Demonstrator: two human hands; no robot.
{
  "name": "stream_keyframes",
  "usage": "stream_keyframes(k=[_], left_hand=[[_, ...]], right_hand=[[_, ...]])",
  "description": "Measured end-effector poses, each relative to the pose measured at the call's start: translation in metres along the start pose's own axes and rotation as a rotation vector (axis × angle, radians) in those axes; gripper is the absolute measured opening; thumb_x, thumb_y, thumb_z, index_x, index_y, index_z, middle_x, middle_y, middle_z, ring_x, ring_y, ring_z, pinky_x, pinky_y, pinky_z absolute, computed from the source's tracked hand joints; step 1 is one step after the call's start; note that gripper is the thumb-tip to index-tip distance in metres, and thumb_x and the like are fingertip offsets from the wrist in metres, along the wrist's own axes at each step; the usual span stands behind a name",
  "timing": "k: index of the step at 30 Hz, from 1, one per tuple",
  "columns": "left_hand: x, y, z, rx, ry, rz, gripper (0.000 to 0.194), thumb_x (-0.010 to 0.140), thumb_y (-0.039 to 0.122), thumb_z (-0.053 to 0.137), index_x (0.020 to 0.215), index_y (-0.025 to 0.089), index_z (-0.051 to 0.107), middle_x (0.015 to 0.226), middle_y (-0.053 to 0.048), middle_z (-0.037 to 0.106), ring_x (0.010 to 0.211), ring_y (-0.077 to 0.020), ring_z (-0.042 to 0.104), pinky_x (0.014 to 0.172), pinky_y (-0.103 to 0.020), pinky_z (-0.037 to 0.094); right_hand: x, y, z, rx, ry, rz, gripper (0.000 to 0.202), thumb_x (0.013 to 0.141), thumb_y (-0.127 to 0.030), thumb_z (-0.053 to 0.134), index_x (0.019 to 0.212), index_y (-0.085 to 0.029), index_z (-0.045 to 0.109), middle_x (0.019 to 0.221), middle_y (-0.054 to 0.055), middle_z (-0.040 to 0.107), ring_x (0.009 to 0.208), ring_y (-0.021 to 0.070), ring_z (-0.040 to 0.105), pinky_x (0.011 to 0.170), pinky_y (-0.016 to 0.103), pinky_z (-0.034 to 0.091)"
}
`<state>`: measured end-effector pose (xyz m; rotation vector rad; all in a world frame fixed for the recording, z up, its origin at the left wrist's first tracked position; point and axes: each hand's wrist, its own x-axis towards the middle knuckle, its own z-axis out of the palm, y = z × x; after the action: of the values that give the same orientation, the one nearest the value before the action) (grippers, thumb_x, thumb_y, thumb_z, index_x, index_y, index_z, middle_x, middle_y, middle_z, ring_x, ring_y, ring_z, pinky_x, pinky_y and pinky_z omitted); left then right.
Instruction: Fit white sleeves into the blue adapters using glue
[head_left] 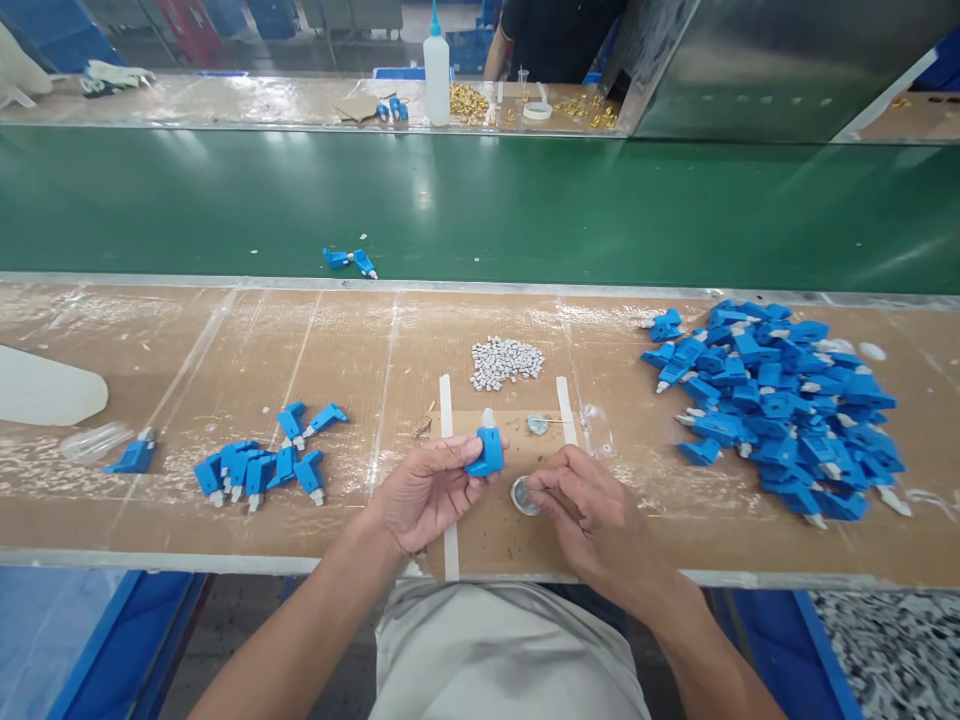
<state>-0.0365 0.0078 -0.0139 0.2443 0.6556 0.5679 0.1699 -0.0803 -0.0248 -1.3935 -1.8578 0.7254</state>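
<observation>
Between the thumb and fingers of my left hand (439, 485) is a blue plastic part (489, 452), held upright with its whitish tip pointing up. My right hand (589, 510) is closed in a pinch at the rim of a small round dish (525, 496); whatever the fingertips may hold is hidden. Just beyond my hands lies a heap of small grey-white pieces (506, 362). A small greyish blob with a thin stick (538, 425) rests on the cardboard near the right tape strip (565, 410).
A big pile of blue parts (780, 400) covers the right side; a smaller group (255, 468) lies left. Two blue parts (351, 260) sit on the green belt (480, 205). Beyond it stand a white squeeze bottle (436, 75), brass-coloured pieces (469, 103) and a person (559, 40).
</observation>
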Motion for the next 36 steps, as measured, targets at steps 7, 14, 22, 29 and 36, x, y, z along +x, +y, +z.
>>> stream_keyframes(k=[7,14,22,29,36], left_hand=[[0.001,-0.006,0.005,0.029,-0.024,-0.014,0.015,0.085,0.017,0.073,0.092,0.004,0.074,0.079,-0.007,0.069,0.065,-0.0099,0.068,0.054,-0.010,0.053],[0.006,-0.021,0.011,0.113,-0.079,-0.060,0.021,0.085,0.025,0.075,0.090,0.005,0.074,0.077,-0.007,0.067,0.064,-0.0084,0.065,0.054,-0.010,0.051],[0.006,-0.024,0.011,0.139,-0.130,-0.075,0.021,0.090,0.027,0.069,0.085,0.006,0.070,0.079,-0.008,0.064,0.064,-0.0068,0.062,0.051,-0.008,0.046],[0.007,-0.025,0.009,0.171,-0.134,-0.068,0.025,0.088,0.031,0.072,0.087,0.006,0.071,0.080,-0.008,0.063,0.065,-0.0073,0.062,0.053,-0.009,0.047],[0.006,-0.023,0.009,0.150,-0.138,-0.077,0.025,0.084,0.031,0.077,0.082,0.007,0.070,0.075,-0.005,0.062,0.060,-0.0057,0.061,0.055,-0.009,0.047]], right_hand=[[0.002,0.000,-0.022,0.294,0.166,0.268,0.014,0.104,-0.030,0.055,0.095,-0.022,0.062,0.100,0.006,0.066,0.076,0.0193,0.057,0.070,0.033,0.047],[0.008,-0.016,-0.024,0.498,0.397,0.216,0.006,0.101,-0.027,0.062,0.099,-0.022,0.064,0.098,0.006,0.070,0.068,0.0171,0.059,0.062,0.031,0.051],[0.015,-0.032,-0.017,0.378,0.413,0.148,0.004,0.102,-0.021,0.060,0.100,-0.023,0.063,0.099,0.005,0.070,0.069,0.0160,0.062,0.065,0.031,0.053],[0.018,-0.029,-0.011,0.350,0.417,0.133,0.006,0.102,-0.021,0.058,0.100,-0.023,0.063,0.098,0.005,0.070,0.075,0.0179,0.064,0.067,0.031,0.055],[0.013,-0.024,-0.010,0.228,0.332,0.044,0.011,0.102,-0.015,0.056,0.104,-0.024,0.062,0.101,0.006,0.069,0.083,0.0201,0.066,0.077,0.037,0.056]])
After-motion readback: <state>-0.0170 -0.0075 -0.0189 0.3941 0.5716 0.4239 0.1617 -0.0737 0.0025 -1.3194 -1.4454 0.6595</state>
